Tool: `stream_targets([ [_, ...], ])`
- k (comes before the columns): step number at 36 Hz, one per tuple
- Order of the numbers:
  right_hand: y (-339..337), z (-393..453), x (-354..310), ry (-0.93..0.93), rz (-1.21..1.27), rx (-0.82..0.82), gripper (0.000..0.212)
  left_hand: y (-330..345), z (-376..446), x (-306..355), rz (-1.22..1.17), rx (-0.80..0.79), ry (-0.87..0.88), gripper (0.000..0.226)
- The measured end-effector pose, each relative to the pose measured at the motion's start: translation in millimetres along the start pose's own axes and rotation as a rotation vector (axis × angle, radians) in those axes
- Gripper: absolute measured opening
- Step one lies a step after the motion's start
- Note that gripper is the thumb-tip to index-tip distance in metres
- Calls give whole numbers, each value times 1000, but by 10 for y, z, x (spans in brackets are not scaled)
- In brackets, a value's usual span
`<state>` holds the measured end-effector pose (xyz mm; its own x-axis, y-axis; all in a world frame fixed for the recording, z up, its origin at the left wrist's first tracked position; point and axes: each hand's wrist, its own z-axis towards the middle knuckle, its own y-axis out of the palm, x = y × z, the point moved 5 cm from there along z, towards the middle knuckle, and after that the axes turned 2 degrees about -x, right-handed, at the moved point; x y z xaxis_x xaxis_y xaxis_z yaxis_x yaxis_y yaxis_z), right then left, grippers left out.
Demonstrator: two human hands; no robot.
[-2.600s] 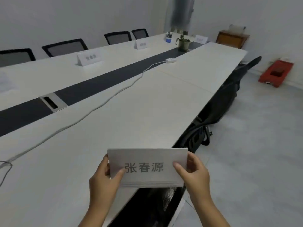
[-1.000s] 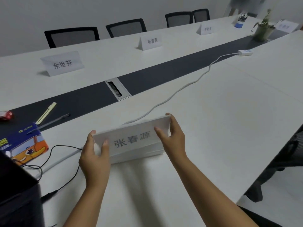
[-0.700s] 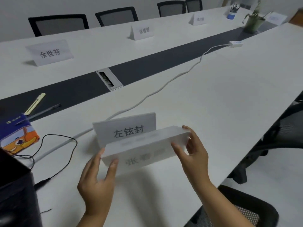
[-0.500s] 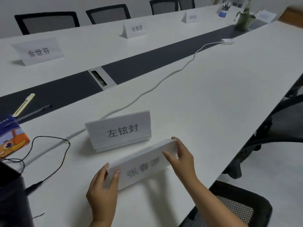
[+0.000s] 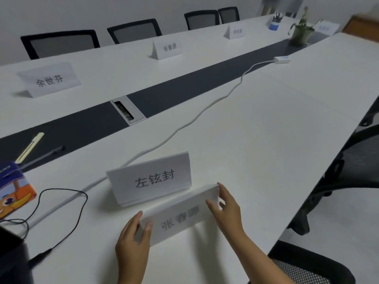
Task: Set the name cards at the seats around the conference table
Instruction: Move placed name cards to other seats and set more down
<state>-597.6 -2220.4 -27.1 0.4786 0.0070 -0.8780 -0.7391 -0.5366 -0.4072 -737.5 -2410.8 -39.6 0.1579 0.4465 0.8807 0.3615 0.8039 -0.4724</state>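
A white stack of name cards (image 5: 180, 218) lies low over the near side of the white conference table (image 5: 276, 119). My left hand (image 5: 133, 242) grips its left end and my right hand (image 5: 225, 206) grips its right end. Just behind the stack a single name card (image 5: 151, 179) stands upright on the table, free of both hands. Three more name cards stand along the far side: one at the left (image 5: 49, 79), one in the middle (image 5: 168, 48), one further right (image 5: 235, 31). Another card (image 5: 326, 27) stands at the far end.
A white cable (image 5: 184, 126) runs across the table to a small white box (image 5: 283, 59). A thin black cable (image 5: 61, 218), an orange and blue box (image 5: 14, 193), two pens (image 5: 30, 146), a potted plant (image 5: 301, 31) and a pen cup (image 5: 274, 22) sit on the table. Black chairs (image 5: 348, 171) stand at the right.
One card was left standing on the table. Both hands drew the rest of the stack back toward me, and it now lies lower in front of that card.
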Motion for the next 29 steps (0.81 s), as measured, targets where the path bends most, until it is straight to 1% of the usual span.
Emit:
stream_targets([
  [4, 47, 64, -40, -2, 8, 9, 58, -17, -7, 22, 35, -5, 13, 34],
  [9, 70, 184, -112, -44, -54, -27, 57, -29, -64, -55, 67, -23, 64, 35],
  [12, 82, 234, -126, -57, -72, -43, 58, -35, -62, -24, 117, -5, 85, 36],
  [16, 130, 290, -153, -71, -82, -44, 58, -47, 26, 17, 74, 5, 31, 35],
  [20, 173, 348, -197, -75, -81, -58, 58, -48, 78, 30, 45, -15, 13, 34],
  [29, 309, 499, -352, -89, -164, -151, 62, -63, 118, 49, 60, -4, -18, 34],
])
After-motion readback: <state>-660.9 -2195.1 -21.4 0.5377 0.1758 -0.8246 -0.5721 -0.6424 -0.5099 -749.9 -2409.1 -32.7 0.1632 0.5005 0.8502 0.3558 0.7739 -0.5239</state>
